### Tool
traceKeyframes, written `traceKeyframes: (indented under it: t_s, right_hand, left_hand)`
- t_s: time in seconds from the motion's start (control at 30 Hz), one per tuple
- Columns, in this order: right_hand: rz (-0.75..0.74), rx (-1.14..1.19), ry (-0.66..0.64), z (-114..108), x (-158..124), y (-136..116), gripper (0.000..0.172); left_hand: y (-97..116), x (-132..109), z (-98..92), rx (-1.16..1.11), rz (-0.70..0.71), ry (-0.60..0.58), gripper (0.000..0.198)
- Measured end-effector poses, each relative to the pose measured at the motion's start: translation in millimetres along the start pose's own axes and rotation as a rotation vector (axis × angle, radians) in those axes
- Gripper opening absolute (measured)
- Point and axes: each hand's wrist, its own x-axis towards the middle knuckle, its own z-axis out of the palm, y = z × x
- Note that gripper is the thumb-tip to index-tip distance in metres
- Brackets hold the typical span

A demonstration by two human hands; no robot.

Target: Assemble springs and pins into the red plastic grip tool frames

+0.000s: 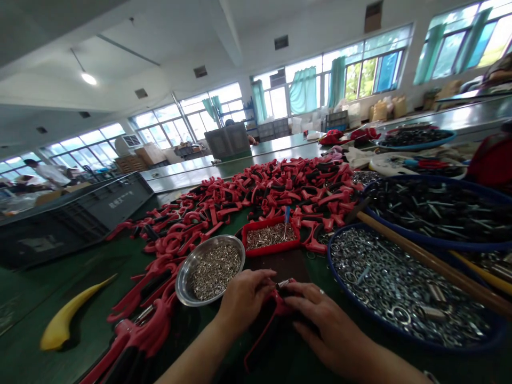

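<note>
- Right at the grip, the left hand (245,300) curls shut around the top of a red handle (280,308).
- The right hand (332,330) lies over the same handle, fingers spread and pressing on it.
- A short steel spring (283,284) pokes out between the hands; fingers hide where it seats.
- The handle's dark lower part runs toward the camera, half hidden beneath the hands.
- Just left of the grip sits a steel bowl (179,282) of tiny silver pieces, too small to make out.
- Beyond the grip are a red tray (272,252) and a heap of red-and-black plastic handles (280,186).
- To the right, a blue basin (332,266) of steel washers nearly touches the right hand.
- Smooth green worktop (24,298) lies left of the grip, with a curved yellow piece (68,314) on it.
</note>
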Motion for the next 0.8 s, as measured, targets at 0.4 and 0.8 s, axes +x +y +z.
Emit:
traceKeyframes:
  t_s: [0.4,0.8]
  right_hand:
    - [-0.016,-0.004,0.001,0,0,1,0.037]
    - [-0.023,-0.017,0.009,-1,-1,1,0.041]
  left_hand:
    - [-18,-7,13.6,0.175,0.307,0.107,0.046]
    - [-21,-16,15.7,0.377,0.424,0.060,0.047]
